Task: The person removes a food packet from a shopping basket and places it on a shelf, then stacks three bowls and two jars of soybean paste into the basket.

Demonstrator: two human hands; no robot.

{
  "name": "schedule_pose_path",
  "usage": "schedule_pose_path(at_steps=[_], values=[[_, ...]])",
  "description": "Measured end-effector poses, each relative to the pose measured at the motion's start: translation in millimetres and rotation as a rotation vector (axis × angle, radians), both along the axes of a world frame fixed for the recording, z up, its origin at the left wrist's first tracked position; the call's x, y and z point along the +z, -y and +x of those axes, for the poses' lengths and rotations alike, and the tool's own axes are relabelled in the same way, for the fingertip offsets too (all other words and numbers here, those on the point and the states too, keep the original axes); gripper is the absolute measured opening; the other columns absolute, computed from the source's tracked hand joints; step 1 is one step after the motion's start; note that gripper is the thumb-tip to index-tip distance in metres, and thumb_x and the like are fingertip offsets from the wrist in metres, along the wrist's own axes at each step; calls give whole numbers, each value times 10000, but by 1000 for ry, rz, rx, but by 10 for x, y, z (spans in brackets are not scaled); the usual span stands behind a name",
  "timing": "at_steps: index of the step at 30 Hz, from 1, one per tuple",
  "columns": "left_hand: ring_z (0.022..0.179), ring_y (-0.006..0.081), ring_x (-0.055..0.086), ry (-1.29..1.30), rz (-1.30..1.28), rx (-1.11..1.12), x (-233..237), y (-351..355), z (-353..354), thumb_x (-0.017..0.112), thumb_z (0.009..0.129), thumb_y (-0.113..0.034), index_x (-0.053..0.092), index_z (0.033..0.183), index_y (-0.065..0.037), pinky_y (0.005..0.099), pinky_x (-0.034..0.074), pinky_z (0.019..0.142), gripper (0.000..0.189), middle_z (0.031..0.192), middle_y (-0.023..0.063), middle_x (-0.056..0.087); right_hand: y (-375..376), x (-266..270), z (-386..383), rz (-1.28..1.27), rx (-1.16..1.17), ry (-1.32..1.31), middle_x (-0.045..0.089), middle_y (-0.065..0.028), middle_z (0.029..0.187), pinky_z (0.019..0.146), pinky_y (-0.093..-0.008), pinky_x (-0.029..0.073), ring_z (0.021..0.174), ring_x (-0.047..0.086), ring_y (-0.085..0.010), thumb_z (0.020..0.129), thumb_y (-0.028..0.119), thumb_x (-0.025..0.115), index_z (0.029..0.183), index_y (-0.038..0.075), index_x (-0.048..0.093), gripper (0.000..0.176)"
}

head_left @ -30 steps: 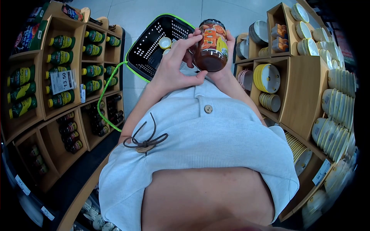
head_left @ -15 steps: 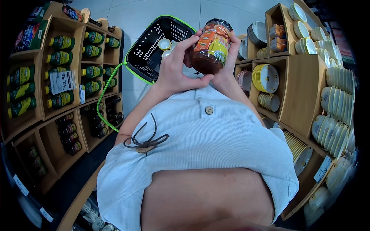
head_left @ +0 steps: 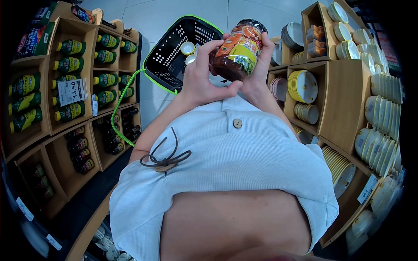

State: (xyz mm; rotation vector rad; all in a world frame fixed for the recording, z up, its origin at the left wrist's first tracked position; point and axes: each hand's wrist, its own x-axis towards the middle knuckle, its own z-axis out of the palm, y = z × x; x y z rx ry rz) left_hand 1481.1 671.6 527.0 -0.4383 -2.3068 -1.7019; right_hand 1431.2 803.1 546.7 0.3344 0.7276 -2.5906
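Between my two hands is a glass jar [head_left: 237,50] with dark reddish-brown contents, a black lid and an orange and yellow-green label. It tilts, with its lid toward the upper right. My left hand [head_left: 203,76] is closed on the jar's left side, its thumb near the base. On the right side, my right hand [head_left: 257,69] grips the jar, with fingers along the glass. Just beyond my left hand stands a black basket [head_left: 161,56] with a bright green rim, and small white cups [head_left: 187,48] lie inside it.
At the left, wooden shelves [head_left: 50,91] hold green bottles [head_left: 71,47] and dark jars. On the right, other shelves [head_left: 342,100] carry yellow-edged plates [head_left: 302,86] and bowls. A green cord [head_left: 114,114] curves down from the basket's left side. Tiled floor [head_left: 191,8] lies beyond.
The jar has turned a little in my hands, showing more of the yellow-green label, and its base has lifted slightly. The surrounding view has shifted slightly.
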Motion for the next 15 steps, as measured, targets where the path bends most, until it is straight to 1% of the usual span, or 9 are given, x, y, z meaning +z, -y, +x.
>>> schedule_pose_path(at_steps=[7, 15], values=[[995, 223, 589, 29, 28, -19, -12, 12, 18, 785, 603, -168, 327, 1270, -17, 311, 501, 836, 824, 1122, 166, 533, -9, -16, 9, 47, 9, -40, 610, -128, 962, 771, -386, 538, 866, 627, -236, 832, 585, 446, 1058, 43, 499, 590], [898, 201, 623, 89, 2, -56, -19, 23, 28, 758, 627, -153, 293, 1293, -29, 284, 530, 747, 822, 1096, 170, 562, -20, 11, 26, 134, -26, -102, 607, -119, 961, 753, -357, 542, 864, 626, -219, 845, 571, 440, 1069, 39, 502, 581]])
